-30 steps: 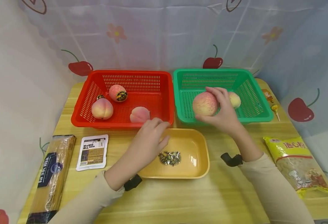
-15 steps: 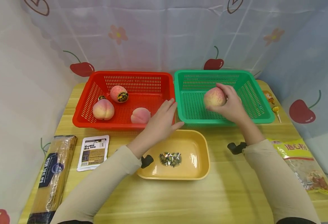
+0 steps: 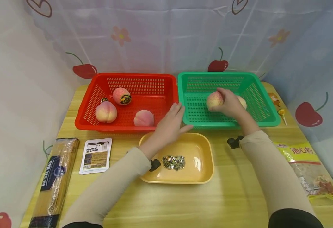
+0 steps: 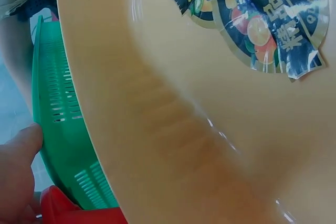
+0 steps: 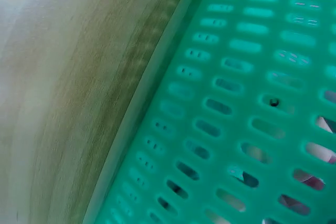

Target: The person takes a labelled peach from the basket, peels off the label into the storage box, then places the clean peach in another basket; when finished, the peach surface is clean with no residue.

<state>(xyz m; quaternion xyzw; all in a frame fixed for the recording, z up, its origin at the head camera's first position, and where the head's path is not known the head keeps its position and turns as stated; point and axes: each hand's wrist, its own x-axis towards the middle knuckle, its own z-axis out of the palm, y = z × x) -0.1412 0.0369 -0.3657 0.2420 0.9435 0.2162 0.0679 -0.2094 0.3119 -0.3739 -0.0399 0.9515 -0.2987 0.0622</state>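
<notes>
With my right hand (image 3: 231, 104) I hold a speckled peach (image 3: 214, 100) between thumb and curled fingers, inside the green basket (image 3: 196, 107), which stands at two o'clock in the head view. Whether this peach touches the basket floor, I cannot tell. A pale peach (image 3: 242, 102) is at three o'clock from it, partly hidden by my hand. My left hand (image 3: 168, 125) has its fingers extended and loose, near the front right corner of the red basket (image 3: 149, 103). A pink peach (image 3: 143, 118) lies in this basket, at nine o'clock from these fingers. At six o'clock, the yellow tray (image 3: 194, 145) contains shiny stickers (image 3: 174, 162).
</notes>
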